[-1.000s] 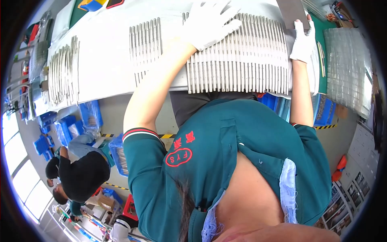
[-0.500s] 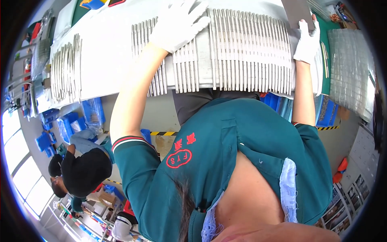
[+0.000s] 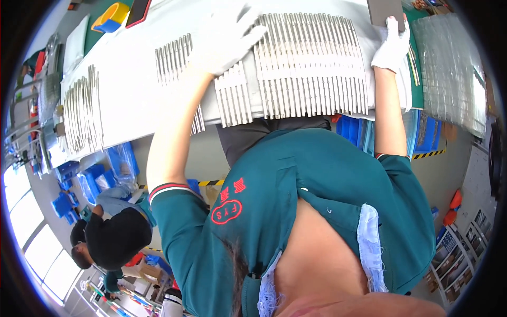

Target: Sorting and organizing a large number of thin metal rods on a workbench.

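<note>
On the white-covered table (image 3: 129, 100), slim metal rods lie side by side in groups. The widest row of rods (image 3: 311, 66) is in the middle, with a narrower group (image 3: 234, 95) just left of it. My left hand (image 3: 224, 42), in a white glove, spreads its fingers over the rods; its fingertips reach the left edge of the wide row, and it partly hides another group (image 3: 174, 57). At the right, my white-gloved right hand (image 3: 391, 50) grips the near end of a flat dark grey plate (image 3: 384, 13), whose far end is cut off by the picture's edge.
More rods (image 3: 82, 111) lie loosely at the table's left end. A yellow and blue tape roll (image 3: 112, 17) and a red-edged phone (image 3: 138, 11) are at the far left. Stacked clear plastic trays (image 3: 449, 74) stand on the right. A co-worker (image 3: 116, 238) bends at the lower left.
The whole view has shifted slightly, so the table and rods sit further left. Both hands keep nearly the same places relative to the rods, and the right hand still grips the plate.
</note>
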The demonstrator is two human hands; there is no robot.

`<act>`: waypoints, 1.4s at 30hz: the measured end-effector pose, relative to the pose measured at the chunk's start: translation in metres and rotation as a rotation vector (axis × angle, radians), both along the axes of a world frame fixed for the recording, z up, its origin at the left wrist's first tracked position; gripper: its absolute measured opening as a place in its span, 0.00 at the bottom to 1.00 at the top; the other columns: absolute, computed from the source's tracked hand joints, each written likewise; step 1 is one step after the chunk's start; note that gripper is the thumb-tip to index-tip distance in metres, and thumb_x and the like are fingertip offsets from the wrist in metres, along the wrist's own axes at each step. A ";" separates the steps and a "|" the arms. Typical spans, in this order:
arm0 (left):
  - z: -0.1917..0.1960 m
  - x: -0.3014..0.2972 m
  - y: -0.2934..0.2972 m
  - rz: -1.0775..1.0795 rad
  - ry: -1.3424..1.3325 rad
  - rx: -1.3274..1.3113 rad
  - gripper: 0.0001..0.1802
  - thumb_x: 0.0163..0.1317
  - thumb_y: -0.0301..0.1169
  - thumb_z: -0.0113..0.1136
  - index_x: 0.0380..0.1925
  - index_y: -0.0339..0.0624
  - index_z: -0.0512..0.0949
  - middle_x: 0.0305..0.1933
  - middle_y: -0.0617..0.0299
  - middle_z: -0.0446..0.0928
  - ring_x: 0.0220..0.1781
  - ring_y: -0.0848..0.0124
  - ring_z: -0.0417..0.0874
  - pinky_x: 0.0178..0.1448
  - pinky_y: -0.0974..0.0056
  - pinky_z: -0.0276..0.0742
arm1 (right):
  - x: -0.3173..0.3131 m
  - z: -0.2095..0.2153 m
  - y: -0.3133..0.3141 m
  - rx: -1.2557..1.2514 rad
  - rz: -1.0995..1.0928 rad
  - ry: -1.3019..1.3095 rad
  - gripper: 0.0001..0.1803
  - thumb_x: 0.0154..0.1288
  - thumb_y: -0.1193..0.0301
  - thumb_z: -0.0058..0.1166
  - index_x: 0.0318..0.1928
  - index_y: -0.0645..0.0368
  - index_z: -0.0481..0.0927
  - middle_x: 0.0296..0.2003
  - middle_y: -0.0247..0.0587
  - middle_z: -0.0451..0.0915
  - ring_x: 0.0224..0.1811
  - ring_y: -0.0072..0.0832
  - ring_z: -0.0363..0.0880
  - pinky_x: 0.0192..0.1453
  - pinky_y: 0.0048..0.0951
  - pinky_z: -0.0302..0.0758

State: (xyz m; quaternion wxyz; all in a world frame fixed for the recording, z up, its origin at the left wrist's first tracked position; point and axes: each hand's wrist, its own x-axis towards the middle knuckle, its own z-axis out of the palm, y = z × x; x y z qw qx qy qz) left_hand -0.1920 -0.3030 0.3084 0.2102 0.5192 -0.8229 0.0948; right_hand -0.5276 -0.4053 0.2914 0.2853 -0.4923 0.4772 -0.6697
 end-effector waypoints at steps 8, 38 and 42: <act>0.014 -0.030 -0.013 -0.032 -0.164 -0.133 0.26 0.67 0.47 0.50 0.58 0.44 0.73 0.61 0.53 0.70 0.61 0.54 0.70 0.65 0.51 0.61 | -0.015 -0.016 -0.012 -0.009 0.011 -0.001 0.31 0.68 0.66 0.55 0.67 0.63 0.63 0.60 0.42 0.71 0.60 0.30 0.69 0.64 0.28 0.66; 0.002 -0.075 -0.032 -0.179 -0.003 0.003 0.29 0.67 0.45 0.48 0.63 0.42 0.68 0.61 0.42 0.71 0.63 0.47 0.70 0.67 0.47 0.63 | 0.017 0.015 0.008 0.132 0.049 -0.177 0.31 0.68 0.67 0.54 0.67 0.64 0.63 0.60 0.44 0.71 0.60 0.32 0.70 0.65 0.29 0.67; -0.001 -0.082 -0.034 -0.173 0.031 0.009 0.28 0.67 0.45 0.47 0.63 0.42 0.68 0.62 0.42 0.70 0.64 0.48 0.70 0.68 0.48 0.62 | 0.014 0.012 0.005 0.154 0.032 -0.186 0.31 0.68 0.66 0.54 0.67 0.64 0.63 0.60 0.43 0.71 0.60 0.32 0.70 0.65 0.29 0.67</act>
